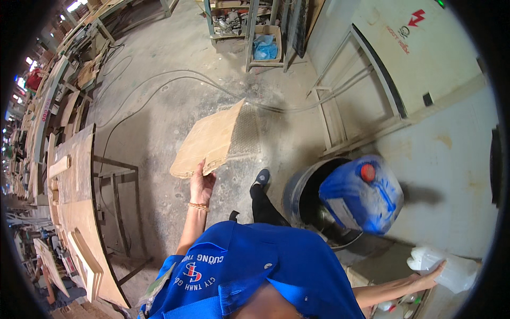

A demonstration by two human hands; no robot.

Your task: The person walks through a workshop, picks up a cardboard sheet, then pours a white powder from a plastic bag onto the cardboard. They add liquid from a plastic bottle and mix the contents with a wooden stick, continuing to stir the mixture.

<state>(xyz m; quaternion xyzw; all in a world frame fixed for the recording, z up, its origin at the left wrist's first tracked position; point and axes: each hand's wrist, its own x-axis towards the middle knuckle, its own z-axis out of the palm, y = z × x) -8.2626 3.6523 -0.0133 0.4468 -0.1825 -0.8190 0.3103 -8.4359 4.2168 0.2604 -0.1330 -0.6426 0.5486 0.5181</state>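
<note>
Clamping thin wood sheeting (210,138) by its near edge in the left hand (202,184), above the floor (164,53). Farther right, a cardboard box (270,30) of blue plastic (264,49) on a shelf (265,64). Then a round drum (291,191), partly covered by a blue, red-capped jerrycan (357,194); cannot tell either's contents. Far right, gripping a translucent white jug (458,272) in the right hand (429,277)

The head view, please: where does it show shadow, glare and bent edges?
In the head view, lamps at upper left glare white; a soft shadow lies on the pale wall, right of the blue jerrycan. In that same view, the worktable edge at left bows, and the corners are black; the wooden sheet looks fairly sharp.
</note>
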